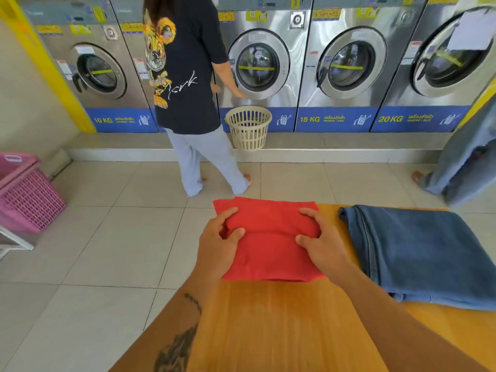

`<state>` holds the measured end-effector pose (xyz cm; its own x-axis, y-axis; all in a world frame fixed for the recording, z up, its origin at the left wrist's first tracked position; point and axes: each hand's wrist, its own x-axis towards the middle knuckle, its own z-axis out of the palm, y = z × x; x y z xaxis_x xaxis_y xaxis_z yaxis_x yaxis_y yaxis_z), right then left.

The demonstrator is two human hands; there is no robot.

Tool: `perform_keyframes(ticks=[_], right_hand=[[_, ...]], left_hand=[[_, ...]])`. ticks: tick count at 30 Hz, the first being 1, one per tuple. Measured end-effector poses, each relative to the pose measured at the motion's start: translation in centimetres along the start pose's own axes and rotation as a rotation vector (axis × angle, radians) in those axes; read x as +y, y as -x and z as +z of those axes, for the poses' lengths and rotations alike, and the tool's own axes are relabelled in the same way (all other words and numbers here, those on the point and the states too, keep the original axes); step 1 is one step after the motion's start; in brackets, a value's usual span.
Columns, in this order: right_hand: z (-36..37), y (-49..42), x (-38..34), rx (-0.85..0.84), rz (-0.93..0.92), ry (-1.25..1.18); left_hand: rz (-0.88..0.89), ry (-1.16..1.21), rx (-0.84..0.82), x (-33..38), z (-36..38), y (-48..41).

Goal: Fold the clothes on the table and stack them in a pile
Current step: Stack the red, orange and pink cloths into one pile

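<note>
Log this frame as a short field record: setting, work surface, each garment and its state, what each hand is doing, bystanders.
setting: laundromat, row of front-loading washers
surface: wooden table
red garment: folded flat on the table
jeans: folded, lying to the right of the red garment
left hand: pinching the red garment's left side
right hand: pinching its right side
bystander: stands at a washer, beige basket beside them
pink basket: far left

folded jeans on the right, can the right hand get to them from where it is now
Probably yes. The right hand grips the red cloth, and the folded jeans lie just to its right on the same wooden table, with nothing between them. It would have to let go first.
</note>
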<state>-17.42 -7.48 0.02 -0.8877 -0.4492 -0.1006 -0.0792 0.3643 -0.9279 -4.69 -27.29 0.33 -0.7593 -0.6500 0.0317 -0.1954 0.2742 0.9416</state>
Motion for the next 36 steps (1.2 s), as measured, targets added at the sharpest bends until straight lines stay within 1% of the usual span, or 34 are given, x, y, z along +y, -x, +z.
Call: perform_keyframes(ticks=[2,4,6,8,9,12,16,18,20,22,24,27,31,33,36], right_hand=[[0.0,-3.5,0.0,0.014,-0.013,0.035],[0.3,-6.4,0.7,-0.015,-0.013,0.130],[1.0,-8.2,2.1,-0.091,0.031,0.234],[1.7,-8.9,3.8,-0.133,0.083,0.275],[2.0,-8.8,4.5,-0.129,0.089,0.266],[2.6,-8.5,5.7,-0.095,0.075,0.254],[2.2,-8.7,5.2,-0.115,0.085,0.251],[1.9,-8.5,4.7,-0.137,0.092,0.269],[1.3,-7.9,4.5,-0.138,0.079,0.354],[0.4,-6.5,4.7,-0.112,0.048,0.424],[-0.6,-4.6,5.0,-0.097,0.034,0.417],[-2.2,-0.6,5.3,-0.133,0.086,0.325],[-3.7,7.5,4.5,-0.275,0.329,0.157],[-4.1,12.3,4.1,-0.275,0.366,0.117],[-4.2,19.0,3.8,-0.294,0.365,0.108]], left_hand=[[0.042,-0.103,0.007,0.6,0.8,-3.2],[0.026,-0.244,-0.025,0.0,1.7,-5.8],[-0.118,-0.392,-0.151,-1.6,2.8,-7.2],[-0.255,-0.556,-0.275,-3.5,4.0,-7.0],[-0.274,-0.629,-0.285,-4.3,4.4,-6.7],[-0.249,-0.754,-0.222,-5.5,5.2,-6.2],[-0.247,-0.709,-0.216,-5.3,4.8,-6.2],[-0.205,-0.678,-0.168,-5.0,4.2,-5.6],[-0.162,-0.645,-0.112,-4.7,3.3,-4.4],[-0.130,-0.561,-0.059,-4.3,2.1,-2.5],[-0.096,-0.460,-0.026,-4.2,0.7,0.2],[-0.116,-0.348,-0.029,-4.2,-2.2,5.3],[-0.272,-0.175,-0.010,-4.1,-5.7,13.3],[-0.323,-0.139,-0.037,-4.4,-6.7,17.8],[-0.252,-0.209,-0.133,-5.6,-7.3,23.3]])
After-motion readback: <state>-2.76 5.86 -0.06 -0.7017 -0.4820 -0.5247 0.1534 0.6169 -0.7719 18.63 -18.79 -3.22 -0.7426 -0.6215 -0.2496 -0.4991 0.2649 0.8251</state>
